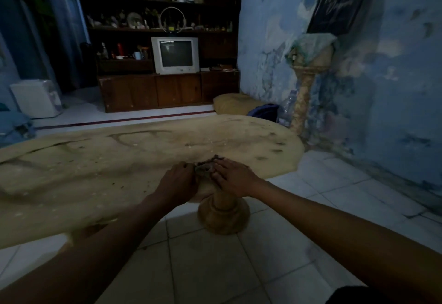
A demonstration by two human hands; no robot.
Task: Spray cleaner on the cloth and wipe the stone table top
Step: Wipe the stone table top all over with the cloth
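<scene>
I have both hands at the near edge of the stone tabletop (119, 160), my left hand (178, 180) pinching the crumpled dark cloth (207, 166) with curled fingers while my right hand (235, 177) presses flat on its other side.

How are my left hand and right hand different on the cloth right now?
The left hand has its fingers curled, pinching the cloth's near-left edge; the right hand lies flatter, fingers extended over the cloth. The left sits nearer the table top's edge; the right reaches slightly farther in. Both touch the cloth.
</scene>
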